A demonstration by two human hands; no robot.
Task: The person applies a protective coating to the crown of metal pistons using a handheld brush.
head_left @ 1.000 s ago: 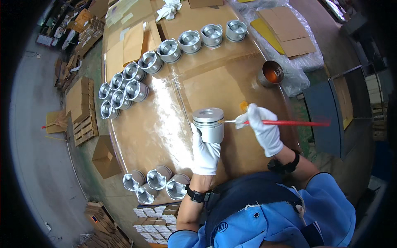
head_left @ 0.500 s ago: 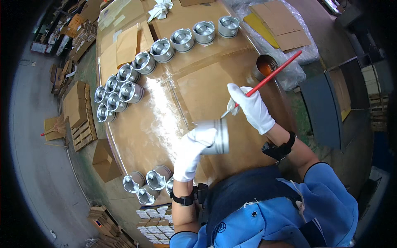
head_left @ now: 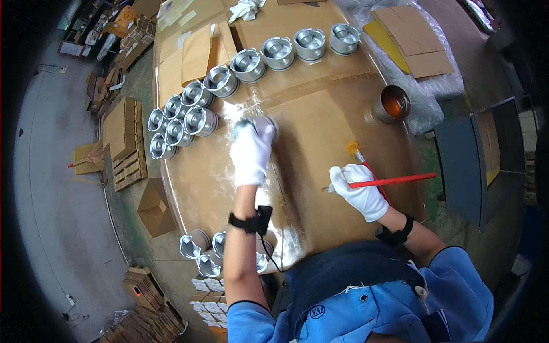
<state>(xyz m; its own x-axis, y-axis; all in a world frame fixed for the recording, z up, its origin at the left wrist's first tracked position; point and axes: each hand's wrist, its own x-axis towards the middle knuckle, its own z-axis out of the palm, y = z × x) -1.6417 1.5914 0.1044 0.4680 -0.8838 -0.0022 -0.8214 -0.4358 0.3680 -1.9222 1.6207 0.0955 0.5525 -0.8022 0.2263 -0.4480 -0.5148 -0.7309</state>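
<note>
- Gripping a silvery metal piston, the left hand, in a soft white cloth glove, has its fingers curled over the round side; the piston sits just at 1 o'clock from the palm, blurred, so I cannot tell whether it touches the table.
- Closed around a slim brush, the gloved right hand has the smooth red handle reaching to 3 o'clock and the thin tip to 9 o'clock.
- A second brush, with splayed amber bristles, shows at 12 o'clock from the right hand, its red handle passing behind the glove; contact with the hand cannot be told.
- Near 1 o'clock from the right hand, a round metal cup holds glossy amber liquid.
- From the left hand, hollow, shiny pistons cluster at 10 o'clock and curve in a line to 1 o'clock; more pistons lie tilted at 7 o'clock.
- Brown, glossy sheeting covers the table; flat tan paper rests at 11 o'clock, a crumpled white cloth at 12.
</note>
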